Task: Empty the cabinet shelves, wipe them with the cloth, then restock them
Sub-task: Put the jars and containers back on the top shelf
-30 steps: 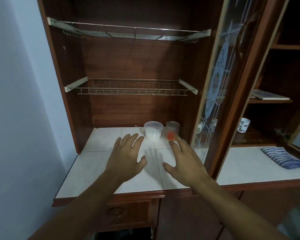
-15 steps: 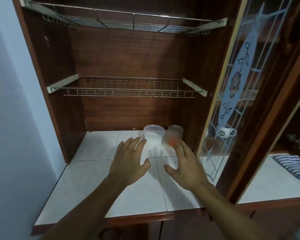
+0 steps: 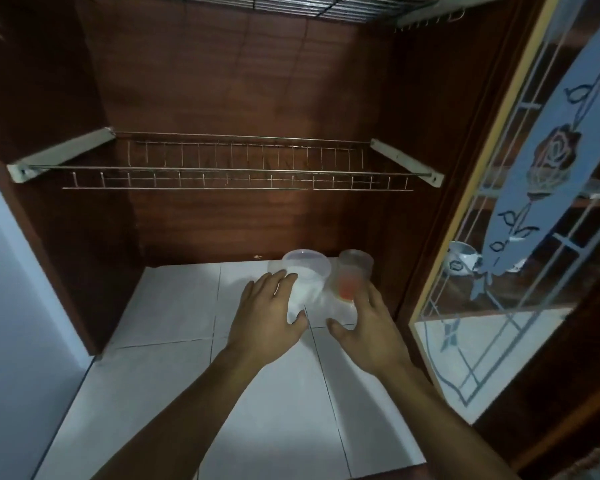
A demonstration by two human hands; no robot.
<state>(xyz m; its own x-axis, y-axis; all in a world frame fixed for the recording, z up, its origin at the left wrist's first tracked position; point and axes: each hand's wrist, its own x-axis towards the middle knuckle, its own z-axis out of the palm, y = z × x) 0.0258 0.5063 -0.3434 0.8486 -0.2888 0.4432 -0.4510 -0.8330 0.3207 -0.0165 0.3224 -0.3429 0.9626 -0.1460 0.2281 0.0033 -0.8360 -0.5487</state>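
– Hands first: how are we holding them?
– We are reaching both over the white tiled desk (image 3: 174, 306), fingers spread and gripping nothing. Our left hand (image 3: 264, 317) is lying at the near left wall of the clear tub (image 3: 309, 273); we cannot tell whether it is touching.
– And our right hand (image 3: 371, 327)?
– It is hovering just right of the clear cup (image 3: 354, 271) with orange inside, thumb pointing left below it.
– Where are tub and cup standing?
– They are standing side by side at the desk's back right, under the wire rack (image 3: 236, 168), beside the glass door (image 3: 534, 209).
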